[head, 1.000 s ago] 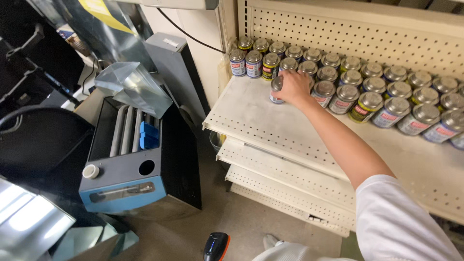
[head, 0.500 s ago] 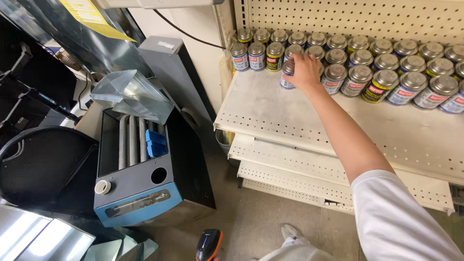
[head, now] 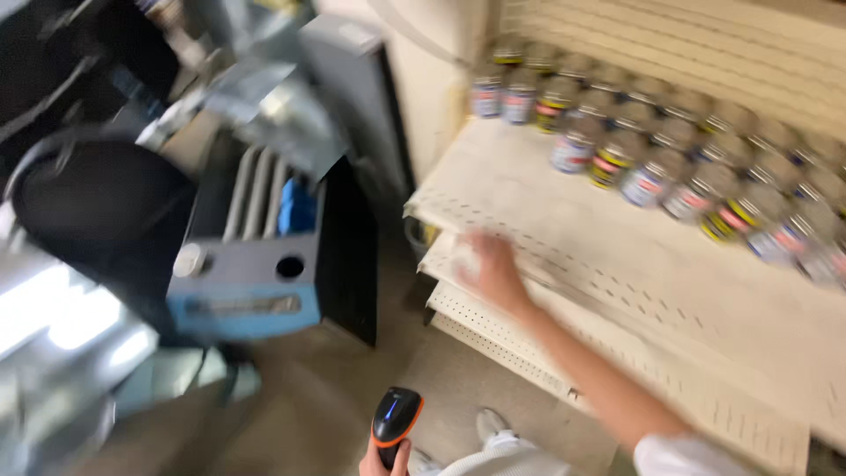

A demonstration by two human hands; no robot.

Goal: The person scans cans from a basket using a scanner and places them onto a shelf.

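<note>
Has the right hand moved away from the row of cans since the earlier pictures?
Yes. The right hand was at the cans before; now it is down at the front edge of the shelf, toward the person.

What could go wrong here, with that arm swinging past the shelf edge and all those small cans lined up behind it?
The picture is blurred, so this is a guess. The right hand is low by the shelf edge and may bump it. The cans stand packed in rows; a careless reach could knock some over. The left hand holds a scanner low at the frame's bottom, where it could slip.
</note>
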